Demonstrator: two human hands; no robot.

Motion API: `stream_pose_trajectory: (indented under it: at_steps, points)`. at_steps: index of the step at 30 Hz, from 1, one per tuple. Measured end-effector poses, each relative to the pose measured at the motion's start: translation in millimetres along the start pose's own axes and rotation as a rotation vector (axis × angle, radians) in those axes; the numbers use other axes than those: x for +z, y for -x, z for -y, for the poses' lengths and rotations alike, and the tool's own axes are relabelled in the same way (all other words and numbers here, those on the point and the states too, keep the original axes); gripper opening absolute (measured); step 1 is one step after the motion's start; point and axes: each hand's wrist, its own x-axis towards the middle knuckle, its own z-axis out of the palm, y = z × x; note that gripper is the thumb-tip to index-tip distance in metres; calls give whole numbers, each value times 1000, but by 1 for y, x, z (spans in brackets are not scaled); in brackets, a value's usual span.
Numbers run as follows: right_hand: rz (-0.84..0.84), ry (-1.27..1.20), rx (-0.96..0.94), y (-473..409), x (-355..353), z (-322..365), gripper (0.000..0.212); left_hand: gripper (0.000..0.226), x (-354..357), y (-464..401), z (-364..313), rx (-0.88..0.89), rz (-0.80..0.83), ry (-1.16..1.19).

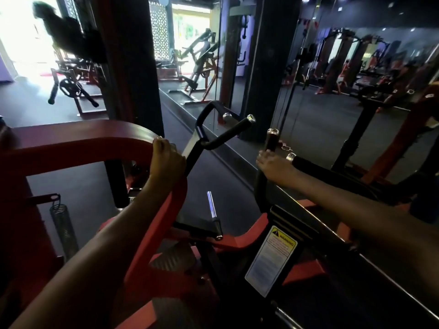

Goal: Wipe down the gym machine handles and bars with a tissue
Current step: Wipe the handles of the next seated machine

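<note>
Gym machine handles fill the middle of the head view: a forked black handle with chrome end caps rises at centre, and an upright dark handle with a chrome cap stands just to its right. The left hand rests on top of a curved red frame bar, fingers curled over its rounded bend and gripping it. The right hand reaches to the base of the upright dark handle, fingers stretched forward and touching it; whether they wrap around it cannot be told. A tissue cannot be made out in either hand.

Lower down, a short chrome peg angles upward from the red frame, and a warning label with a yellow header is stuck on the black upright. A coiled metal spring hangs at left. Beyond, a mirrored wall reflects dim rows of other machines.
</note>
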Motion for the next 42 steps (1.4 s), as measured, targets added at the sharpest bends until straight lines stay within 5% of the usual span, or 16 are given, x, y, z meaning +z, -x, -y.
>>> stream_pose_trajectory:
  at_steps: [3, 7, 11, 14, 23, 26, 29, 33, 39, 42]
  points:
    - [65, 183, -239, 25, 13, 32, 46, 36, -2, 2, -1, 30, -17, 33]
    - [200, 21, -425, 20, -8, 35, 30, 40, 1, 4, 1, -61, -146, 235]
    - [-107, -62, -5, -28, -26, -13, 28, 52, 10, 20, 2, -299, -376, 503]
    - [10, 76, 164, -29, -23, -22, 33, 57, 4, 28, -2, -354, -361, 559]
    - [39, 90, -349, 17, 7, 35, 32, 57, 16, 21, -10, -416, -445, 560]
    - [-94, 63, -89, -16, -23, -3, 24, 56, 16, 20, -13, -439, -464, 551]
    - [-24, 121, 162, -28, -25, -29, 37, 54, 15, 21, -18, -465, -467, 598]
    - [63, -27, 123, -9, -1, 0, 40, 53, 14, 22, -25, -505, -442, 631]
    - [-33, -301, -169, 55, 30, 53, 32, 51, 24, 18, -28, -499, -481, 606]
    - [-305, -627, 230, 30, -9, 34, 32, 51, 24, 18, -30, -510, -493, 652]
